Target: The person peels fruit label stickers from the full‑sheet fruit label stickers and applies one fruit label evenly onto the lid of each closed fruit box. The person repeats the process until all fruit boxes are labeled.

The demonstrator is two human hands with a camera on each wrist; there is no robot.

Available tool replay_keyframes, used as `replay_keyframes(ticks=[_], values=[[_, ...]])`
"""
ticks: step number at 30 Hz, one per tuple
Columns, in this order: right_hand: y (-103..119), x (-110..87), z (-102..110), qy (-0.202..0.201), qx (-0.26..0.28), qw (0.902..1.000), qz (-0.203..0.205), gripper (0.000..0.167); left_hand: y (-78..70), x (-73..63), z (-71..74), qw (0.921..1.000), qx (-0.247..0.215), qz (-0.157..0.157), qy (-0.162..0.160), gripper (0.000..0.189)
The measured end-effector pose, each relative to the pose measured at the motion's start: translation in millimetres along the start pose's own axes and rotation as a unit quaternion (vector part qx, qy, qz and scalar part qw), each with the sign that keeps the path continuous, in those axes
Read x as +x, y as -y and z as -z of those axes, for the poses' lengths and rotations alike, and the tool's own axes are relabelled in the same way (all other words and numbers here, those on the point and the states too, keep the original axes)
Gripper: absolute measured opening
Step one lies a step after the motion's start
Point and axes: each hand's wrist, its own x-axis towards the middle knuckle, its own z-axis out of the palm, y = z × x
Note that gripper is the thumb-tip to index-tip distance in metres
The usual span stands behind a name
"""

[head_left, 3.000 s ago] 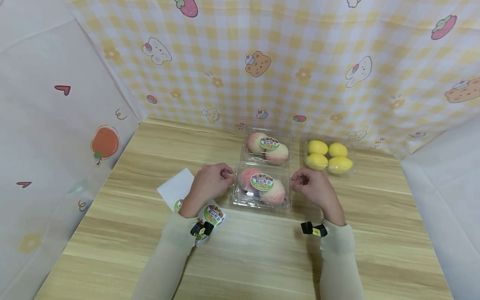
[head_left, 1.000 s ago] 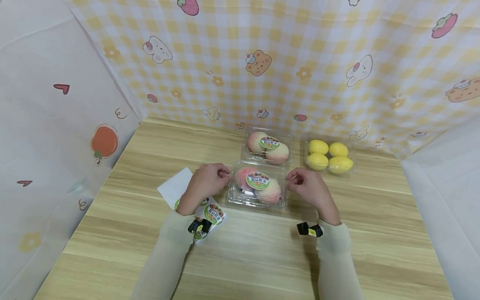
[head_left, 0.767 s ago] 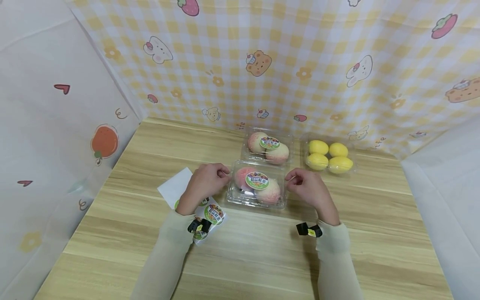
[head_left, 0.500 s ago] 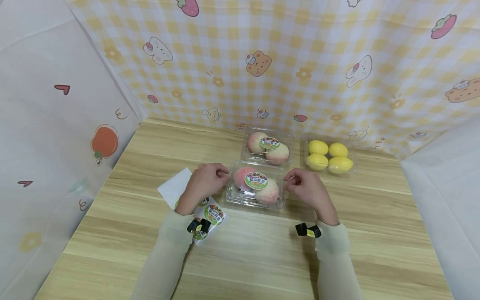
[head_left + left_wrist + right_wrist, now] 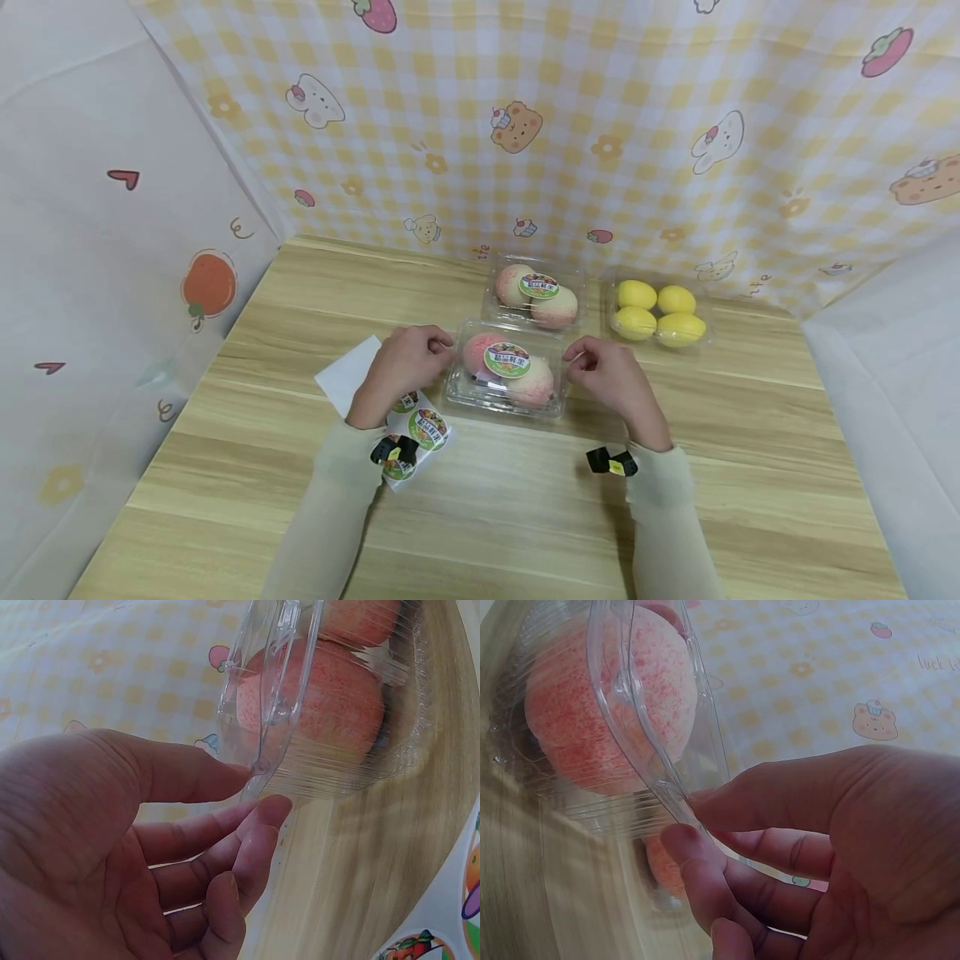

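In the head view, a clear plastic box (image 5: 495, 401) with two pink-and-cream peaches stands mid-table, its lid down. An oval fruit sticker (image 5: 507, 360) is on the lid. My left hand (image 5: 411, 360) pinches the box's left rim between thumb and fingertips, as the left wrist view shows. On the opposite side my right hand (image 5: 611, 371) pinches the right rim. One peach (image 5: 622, 697) shows through the wall in the right wrist view. Directly behind stands a second clear box of peaches (image 5: 556, 307), with the same sticker on top.
A clear box of yellow lemons (image 5: 680, 330) stands at the back right. Sticker sheets (image 5: 428, 429) and a white backing paper (image 5: 348, 374) lie partly under my left forearm. A checked cloth (image 5: 525, 192) hangs behind the wooden table (image 5: 510, 517).
The front box has slid left, with both hands moving along on its rims. More of the sticker sheet now shows beside my left wrist. The rear peach box and the lemons have stayed put.
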Motion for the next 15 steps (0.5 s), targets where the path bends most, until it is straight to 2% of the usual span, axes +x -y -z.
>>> replay_keyframes(ticks=[15], values=[[5.8,1.7,-8.7,0.001,-0.002,1.0000,0.003,0.010,7.1,-0.3,4.7,0.9999,-0.011,0.006,-0.002,0.026]])
